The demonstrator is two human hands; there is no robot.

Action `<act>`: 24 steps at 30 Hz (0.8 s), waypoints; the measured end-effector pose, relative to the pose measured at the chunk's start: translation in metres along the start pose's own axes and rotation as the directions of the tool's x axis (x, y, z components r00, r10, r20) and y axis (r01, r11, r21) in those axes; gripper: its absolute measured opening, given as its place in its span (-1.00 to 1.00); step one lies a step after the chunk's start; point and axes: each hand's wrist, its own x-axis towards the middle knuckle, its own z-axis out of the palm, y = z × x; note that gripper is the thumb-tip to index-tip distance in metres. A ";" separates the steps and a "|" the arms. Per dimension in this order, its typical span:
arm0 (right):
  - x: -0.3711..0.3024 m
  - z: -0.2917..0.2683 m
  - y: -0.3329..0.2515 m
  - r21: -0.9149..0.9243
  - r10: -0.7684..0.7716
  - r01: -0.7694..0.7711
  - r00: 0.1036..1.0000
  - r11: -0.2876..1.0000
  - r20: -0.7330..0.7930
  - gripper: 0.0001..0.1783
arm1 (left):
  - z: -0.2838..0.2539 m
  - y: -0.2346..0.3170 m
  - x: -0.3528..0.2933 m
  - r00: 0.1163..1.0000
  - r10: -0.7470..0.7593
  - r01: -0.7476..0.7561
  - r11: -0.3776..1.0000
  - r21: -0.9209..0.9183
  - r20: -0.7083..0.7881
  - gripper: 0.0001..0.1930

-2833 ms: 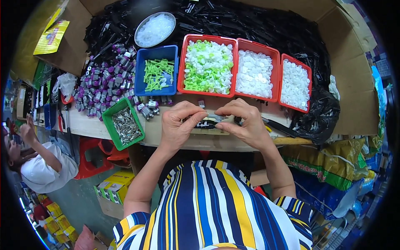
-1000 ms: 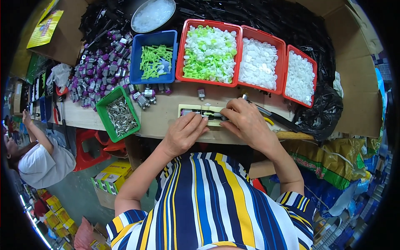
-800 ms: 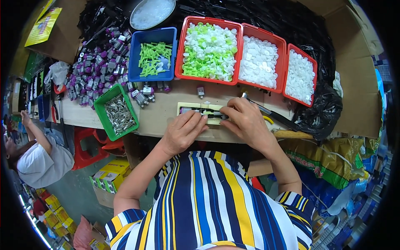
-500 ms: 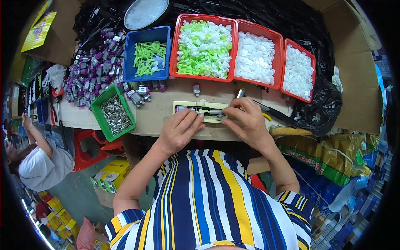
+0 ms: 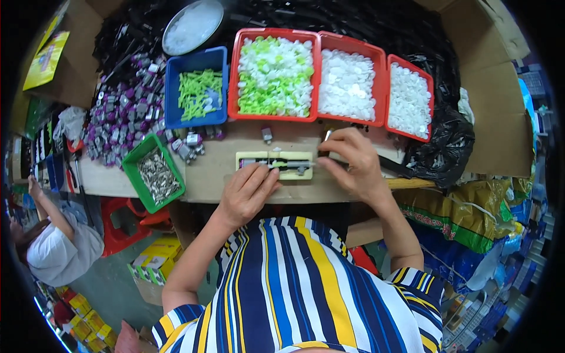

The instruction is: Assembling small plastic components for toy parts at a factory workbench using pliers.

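The tray (image 5: 294,175), a narrow cream holder, lies on the bench (image 5: 215,182) at the centre of the frame. Its long axis runs left to right, roughly square to the line of the wearer's body. The black part (image 5: 294,164) sits inside along the same axis, with purple and grey at its left end and a grey piece toward its right end.

The left hand (image 5: 248,197) is the nearer: it comes in from below, its fingers gathered close together and reaching over the tray's lower edge, left of the tray's middle, onto or just over the part. Whether they pinch or merely press cannot be told.

The right hand (image 5: 358,167) stands off the tray's right end, in line with the long axis, thumb and forefinger pointing left toward that end. The tips are just beside it; blur hides whether anything is gripped between them.

A metal tool (image 5: 327,135) lies just above the right fingertips. A loose motor (image 5: 266,135) stands above the tray, apart from both hands.
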 end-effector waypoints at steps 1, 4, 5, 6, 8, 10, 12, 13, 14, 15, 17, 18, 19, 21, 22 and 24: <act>0.007 -0.012 0.004 -0.021 0.011 -0.012 1.000 1.000 -0.028 -0.74 | 0.000 0.000 -0.001 1.000 -0.005 0.005 1.000 -0.015 -0.002 -0.64; 0.039 -0.049 0.030 -0.114 0.022 -0.045 0.980 0.992 -0.196 -0.81 | -0.002 0.002 -0.005 0.999 -0.043 0.043 0.999 -0.014 -0.008 -0.63; 0.052 -0.060 0.047 -0.195 -0.010 -0.036 0.974 0.980 -0.228 -0.83 | -0.005 0.003 -0.005 0.999 -0.049 0.049 0.999 -0.007 -0.001 -0.63; 0.065 -0.072 0.065 -0.277 -0.042 -0.032 0.965 0.960 -0.257 -0.85 | -0.006 0.003 -0.004 0.999 -0.039 0.039 0.999 -0.010 -0.007 -0.63; 0.093 -0.095 0.106 -0.352 0.090 -0.164 0.972 0.922 -0.217 -0.84 | -0.008 0.005 -0.003 0.998 -0.062 0.062 0.998 0.002 -0.004 -0.63; 0.116 -0.106 0.148 -0.560 0.091 -0.194 0.974 0.805 -0.207 -0.81 | -0.009 0.006 0.000 0.998 -0.057 0.057 0.998 0.000 0.002 -0.63; 0.147 -0.102 0.173 -0.565 0.162 -0.211 0.977 0.797 -0.138 -0.81 | -0.010 0.007 -0.001 0.997 -0.071 0.071 0.997 0.015 0.011 -0.63; 0.159 -0.100 0.183 -0.575 0.237 -0.231 0.969 0.785 -0.066 -0.80 | -0.011 0.008 0.000 0.997 -0.080 0.079 0.997 0.022 0.011 -0.63; 0.167 -0.097 0.193 -0.572 0.236 -0.233 0.969 0.786 -0.071 -0.80 | -0.012 0.009 0.000 0.996 -0.088 0.087 0.996 0.029 0.012 -0.63; 0.176 -0.089 0.204 -0.588 0.258 -0.225 0.966 0.777 -0.030 -0.77 | -0.013 0.009 0.000 0.996 -0.090 0.089 0.995 0.038 0.014 -0.63; 0.187 -0.084 0.219 -0.601 0.279 -0.220 0.960 0.769 0.005 -0.73 | -0.017 0.010 0.000 0.991 -0.132 0.131 0.990 0.049 0.011 -0.63; 0.193 -0.082 0.220 -0.632 0.294 -0.219 0.956 0.743 0.015 -0.70 | -0.019 0.010 -0.001 0.991 -0.136 0.135 0.989 0.057 0.012 -0.63; 0.195 -0.080 0.221 -0.664 0.311 -0.218 0.950 0.715 0.022 -0.67 | -0.021 0.009 -0.001 0.988 -0.152 0.151 0.986 0.064 0.010 -0.64; 0.197 -0.083 0.215 -0.674 0.332 -0.233 0.943 0.701 0.019 -0.65 | -0.026 0.008 -0.003 0.985 -0.173 0.172 0.982 0.073 0.009 -0.64; 0.197 -0.084 0.209 -0.687 0.356 -0.250 0.935 0.682 0.013 -0.64 | -0.028 0.006 -0.002 0.983 -0.183 0.182 0.980 0.085 0.000 -0.64; 0.195 -0.096 0.203 -0.715 0.268 -0.182 0.963 0.675 0.009 -0.66 | -0.032 0.002 -0.002 0.978 -0.208 0.209 0.974 0.084 -0.027 -0.65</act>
